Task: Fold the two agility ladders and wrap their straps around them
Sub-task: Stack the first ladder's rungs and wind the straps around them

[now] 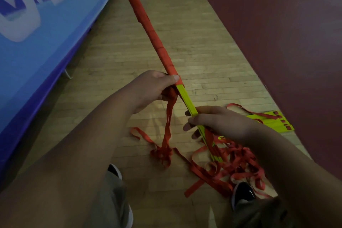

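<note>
A bundle of yellow ladder rungs (187, 101) runs from my hands up and away, its far half wound tightly in red strap (151, 31). My left hand (157, 87) grips the bundle where the wrapping ends, with the strap held under its thumb. My right hand (216, 120) grips the bare yellow rungs lower down. Loose red strap (167, 126) hangs from my left hand to a tangle on the floor (233, 163). A second ladder's yellow rungs (273, 122) lie flat on the floor at the right, with red strap across them.
The wooden floor (194, 57) lies between a blue padded wall with white lettering (37, 33) on the left and a dark red mat (277, 33) on the right. My shoes (244, 194) stand among the loose strap at the bottom.
</note>
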`<state>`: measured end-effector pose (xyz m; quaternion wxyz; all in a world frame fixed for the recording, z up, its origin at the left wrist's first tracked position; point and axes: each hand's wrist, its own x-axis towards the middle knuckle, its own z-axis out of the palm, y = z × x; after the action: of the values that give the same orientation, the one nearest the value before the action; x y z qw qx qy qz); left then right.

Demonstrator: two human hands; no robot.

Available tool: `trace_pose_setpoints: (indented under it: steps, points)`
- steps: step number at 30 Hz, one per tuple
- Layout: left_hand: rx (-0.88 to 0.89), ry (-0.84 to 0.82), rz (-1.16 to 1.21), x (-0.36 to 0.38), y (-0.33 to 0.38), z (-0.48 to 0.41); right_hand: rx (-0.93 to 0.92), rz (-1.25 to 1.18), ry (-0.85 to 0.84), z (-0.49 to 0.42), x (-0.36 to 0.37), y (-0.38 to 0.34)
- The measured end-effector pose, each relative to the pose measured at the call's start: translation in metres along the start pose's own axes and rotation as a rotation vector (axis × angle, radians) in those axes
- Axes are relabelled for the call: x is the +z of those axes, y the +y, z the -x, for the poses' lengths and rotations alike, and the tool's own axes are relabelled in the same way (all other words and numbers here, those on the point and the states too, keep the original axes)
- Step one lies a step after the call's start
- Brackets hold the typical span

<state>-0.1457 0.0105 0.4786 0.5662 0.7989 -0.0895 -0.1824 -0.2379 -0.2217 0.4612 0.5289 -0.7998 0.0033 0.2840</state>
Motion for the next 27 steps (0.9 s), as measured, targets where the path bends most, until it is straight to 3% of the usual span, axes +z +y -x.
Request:
trace_pose_setpoints:
  steps: [4,10,14,18,27]
  points:
    - [0.041,-0.058,-0.018,-0.007,-0.001,0.002,-0.024,-0.044,-0.101,0.003,-0.008,0.004]
    - [0.095,-0.009,-0.095,-0.008,0.004,0.007,-0.109,-0.074,-0.031,-0.001,-0.008,0.008]
    - [0.011,-0.025,-0.016,-0.011,0.001,0.007,-0.138,-0.118,-0.03,-0.005,-0.003,0.014]
    - [-0.072,-0.041,-0.026,-0.01,-0.003,0.007,-0.145,-0.029,0.065,-0.01,-0.001,0.017]
    - [-0.024,-0.037,-0.108,-0.012,-0.003,0.008,-0.159,0.093,0.276,-0.017,0.0,0.022]
